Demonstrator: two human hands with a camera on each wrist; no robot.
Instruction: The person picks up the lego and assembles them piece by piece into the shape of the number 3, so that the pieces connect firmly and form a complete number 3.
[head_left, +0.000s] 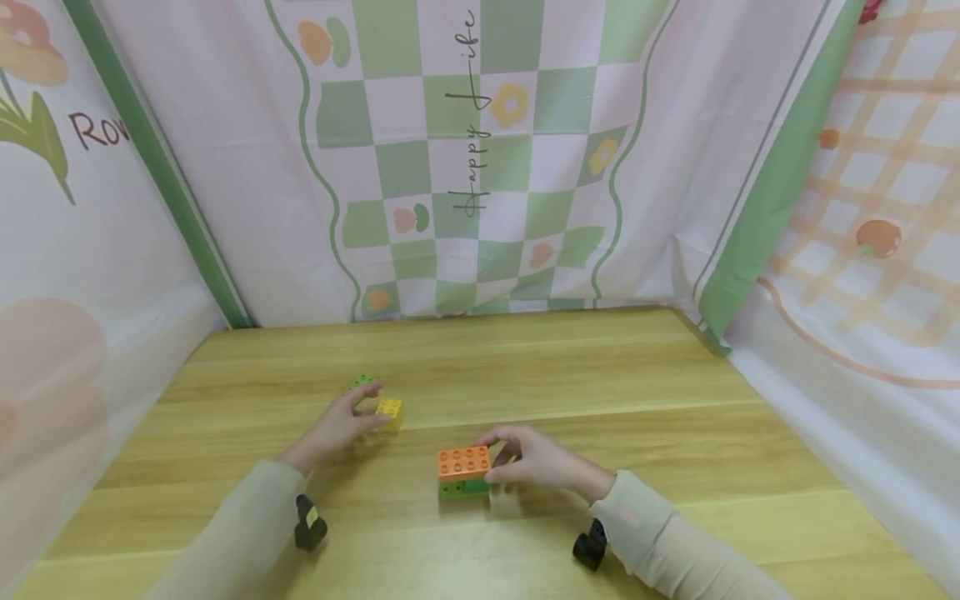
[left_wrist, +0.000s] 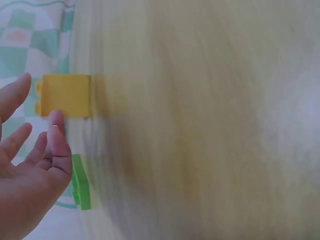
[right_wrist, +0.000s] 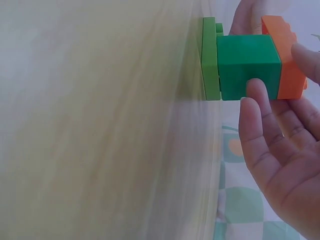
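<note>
My left hand (head_left: 341, 429) reaches over the table beside a yellow brick (head_left: 389, 413). Its thumb and fingers are spread near the brick; in the left wrist view a fingertip overlaps the lower edge of the yellow brick (left_wrist: 67, 95). A lime green brick (head_left: 363, 381) lies just beyond this hand, partly hidden. My right hand (head_left: 543, 461) holds the right end of a brick stack at the middle front. That stack has an orange brick (head_left: 464, 463) on top, a dark green block (right_wrist: 250, 62) under it and a lime green plate (right_wrist: 210, 60) at the bottom.
The wooden table (head_left: 600, 367) carries all the bricks. Patterned cloth (head_left: 480, 150) hangs behind it and along both sides. A black wrist camera (head_left: 309, 523) sits below the left wrist, and another black wrist camera (head_left: 590, 546) below the right.
</note>
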